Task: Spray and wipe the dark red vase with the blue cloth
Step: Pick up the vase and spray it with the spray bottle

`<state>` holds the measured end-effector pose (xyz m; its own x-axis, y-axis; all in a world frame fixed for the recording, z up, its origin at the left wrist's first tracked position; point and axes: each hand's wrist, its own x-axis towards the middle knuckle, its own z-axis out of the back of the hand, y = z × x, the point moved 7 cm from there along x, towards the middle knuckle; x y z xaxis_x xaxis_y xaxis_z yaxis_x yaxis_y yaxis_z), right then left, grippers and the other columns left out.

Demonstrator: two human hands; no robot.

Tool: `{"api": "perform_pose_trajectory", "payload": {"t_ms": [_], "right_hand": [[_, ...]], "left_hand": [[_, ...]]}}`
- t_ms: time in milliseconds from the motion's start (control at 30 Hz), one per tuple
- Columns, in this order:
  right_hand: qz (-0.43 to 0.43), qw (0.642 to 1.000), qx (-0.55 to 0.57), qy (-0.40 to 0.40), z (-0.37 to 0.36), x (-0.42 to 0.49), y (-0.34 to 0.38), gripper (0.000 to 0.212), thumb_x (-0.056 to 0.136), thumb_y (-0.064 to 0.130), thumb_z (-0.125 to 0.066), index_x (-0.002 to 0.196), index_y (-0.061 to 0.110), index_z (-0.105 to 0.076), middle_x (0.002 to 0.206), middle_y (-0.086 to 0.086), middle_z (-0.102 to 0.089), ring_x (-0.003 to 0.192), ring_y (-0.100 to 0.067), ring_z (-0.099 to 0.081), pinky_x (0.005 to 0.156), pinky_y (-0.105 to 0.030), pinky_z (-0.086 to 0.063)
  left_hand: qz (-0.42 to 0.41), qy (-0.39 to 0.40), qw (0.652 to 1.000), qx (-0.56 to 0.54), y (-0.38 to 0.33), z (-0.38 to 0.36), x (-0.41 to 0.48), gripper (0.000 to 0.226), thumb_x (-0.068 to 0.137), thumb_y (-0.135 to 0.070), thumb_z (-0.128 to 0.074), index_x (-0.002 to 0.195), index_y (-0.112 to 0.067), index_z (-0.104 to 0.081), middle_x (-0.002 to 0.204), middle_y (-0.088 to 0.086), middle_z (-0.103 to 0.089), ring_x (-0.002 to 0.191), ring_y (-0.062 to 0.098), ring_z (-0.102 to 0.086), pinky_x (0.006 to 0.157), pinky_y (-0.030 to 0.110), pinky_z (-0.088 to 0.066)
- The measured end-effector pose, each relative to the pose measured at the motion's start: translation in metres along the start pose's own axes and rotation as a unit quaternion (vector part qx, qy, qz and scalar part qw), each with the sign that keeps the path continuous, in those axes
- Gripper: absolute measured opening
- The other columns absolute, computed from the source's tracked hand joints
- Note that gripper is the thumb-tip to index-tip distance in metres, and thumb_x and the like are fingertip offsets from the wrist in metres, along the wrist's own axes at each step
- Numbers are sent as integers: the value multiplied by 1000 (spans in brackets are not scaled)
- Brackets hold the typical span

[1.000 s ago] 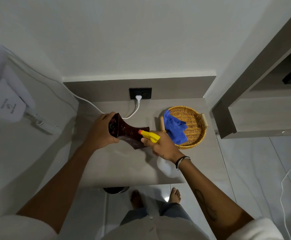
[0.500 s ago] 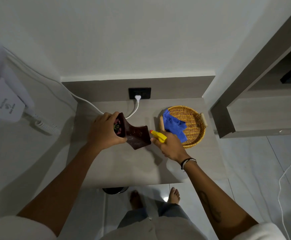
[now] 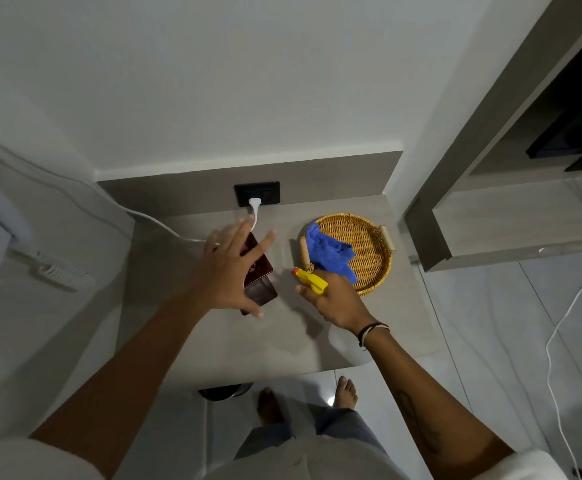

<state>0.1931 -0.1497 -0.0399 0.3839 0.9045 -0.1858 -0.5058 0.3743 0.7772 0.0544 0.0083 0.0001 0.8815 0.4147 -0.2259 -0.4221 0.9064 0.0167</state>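
Two hands over the surface point(image 3: 213, 344): left hand point(image 3: 225, 277) splayed open above the vase point(image 3: 260, 287); right hand point(image 3: 334, 303) grips the sprayer point(image 3: 312, 279). Cloth point(image 3: 329, 252) lies in basket point(image 3: 374, 237).

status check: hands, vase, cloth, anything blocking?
Left hand open, fingers spread over the dark red vase on the table. Right hand shut on yellow spray bottle. Blue cloth lies in wicker basket, untouched. Path to cloth clear.
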Motion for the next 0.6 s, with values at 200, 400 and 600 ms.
{"api": "perform_pose_trajectory", "payload": {"t_ms": [200, 400, 600], "right_hand": [[25, 999, 25, -1, -5, -3, 6, 26, 103, 37, -67, 112, 13, -74, 75, 6, -61, 71, -16, -59, 66, -36, -46], [75, 993, 89, 12, -15, -2, 34, 29, 102, 41, -69, 77, 30, -57, 64, 7, -54, 58, -9, -52, 62, -44, -47], [76, 995, 68, 21, -25, 8, 50, 37, 101, 43, -69, 69, 39, -50, 62, 9, -55, 55, -5, -51, 59, -40, -46]], "left_hand": [[-130, 4, 991, 30, -1, 18, -3, 116, 60, -45, -96, 159, -22, -41, 163, 19, -40, 151, 41, -37, 113, 57, -47], [30, -24, 987, -153, 46, 15, -22, 112, 51, -57, -77, 151, -15, -52, 145, 9, -55, 133, 34, -54, 108, 50, -49], [105, -1, 965, -239, 79, -7, -34, 119, 47, -53, -78, 156, -16, -47, 154, 10, -51, 136, 35, -54, 112, 54, -47]]}}
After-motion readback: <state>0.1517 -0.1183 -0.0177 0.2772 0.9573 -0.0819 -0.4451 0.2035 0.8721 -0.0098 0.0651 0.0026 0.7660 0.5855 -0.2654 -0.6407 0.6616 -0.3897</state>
